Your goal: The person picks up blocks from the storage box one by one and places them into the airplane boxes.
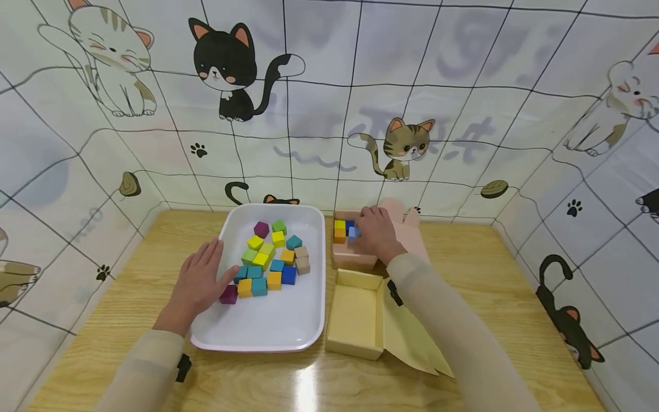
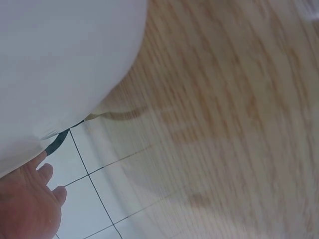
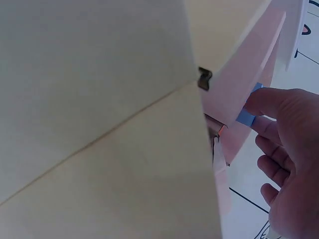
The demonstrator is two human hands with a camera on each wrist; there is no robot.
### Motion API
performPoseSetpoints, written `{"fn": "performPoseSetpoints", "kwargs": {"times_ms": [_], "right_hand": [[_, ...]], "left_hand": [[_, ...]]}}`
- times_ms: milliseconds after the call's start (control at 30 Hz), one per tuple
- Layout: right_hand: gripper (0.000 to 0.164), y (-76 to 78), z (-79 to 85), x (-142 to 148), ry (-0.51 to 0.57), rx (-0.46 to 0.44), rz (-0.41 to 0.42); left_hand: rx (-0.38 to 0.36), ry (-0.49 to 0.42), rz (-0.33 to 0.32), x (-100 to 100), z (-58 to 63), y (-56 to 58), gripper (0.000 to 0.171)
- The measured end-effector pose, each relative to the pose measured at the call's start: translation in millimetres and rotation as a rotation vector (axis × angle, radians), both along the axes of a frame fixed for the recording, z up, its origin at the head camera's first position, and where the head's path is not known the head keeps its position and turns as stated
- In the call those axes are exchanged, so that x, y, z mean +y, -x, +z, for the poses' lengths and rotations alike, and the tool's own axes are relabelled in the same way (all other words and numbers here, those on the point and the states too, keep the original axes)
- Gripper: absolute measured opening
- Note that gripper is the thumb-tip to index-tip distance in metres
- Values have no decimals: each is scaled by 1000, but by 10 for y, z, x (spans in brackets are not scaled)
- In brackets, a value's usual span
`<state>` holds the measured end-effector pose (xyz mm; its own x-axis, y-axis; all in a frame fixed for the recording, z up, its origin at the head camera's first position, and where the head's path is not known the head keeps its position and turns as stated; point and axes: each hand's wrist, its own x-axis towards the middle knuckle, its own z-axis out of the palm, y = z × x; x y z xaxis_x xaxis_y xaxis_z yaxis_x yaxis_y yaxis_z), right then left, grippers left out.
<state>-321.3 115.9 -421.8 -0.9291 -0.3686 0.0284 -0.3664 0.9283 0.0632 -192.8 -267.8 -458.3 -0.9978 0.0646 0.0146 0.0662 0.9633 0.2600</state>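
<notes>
My right hand [image 1: 380,232] reaches into the pink box [image 1: 355,262] and pinches a light blue cube [image 3: 246,117] between thumb and forefinger. Beside that cube in the box sit yellow, orange and dark blue cubes [image 1: 340,231]. My left hand [image 1: 198,277] lies at the left rim of the white tray [image 1: 262,335], fingers straight, its thumb over the inside near a teal cube [image 1: 240,273]. Several cubes in yellow, green, teal, orange, blue, purple and plain wood stand loosely grouped in the tray.
In front of the pink box stands a pale yellow box [image 1: 355,312], its lid flap [image 1: 412,337] spread to the right under my right forearm. The pink box's lid [image 1: 412,234] lies folded back to its right. A cat-patterned cloth [image 1: 319,114] walls the wooden table [image 1: 463,257].
</notes>
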Motion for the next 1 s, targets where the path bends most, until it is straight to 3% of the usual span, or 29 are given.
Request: {"fn": "performPoseSetpoints", "kwargs": {"times_ms": [467, 1000], "right_hand": [[43, 168, -149, -62, -68, -66, -44], [38, 196, -174, -90, -138, -11, 12]], "left_hand": [[26, 13, -4, -11, -37, -8, 86], [43, 20, -2, -6, -51, 3, 86]]}}
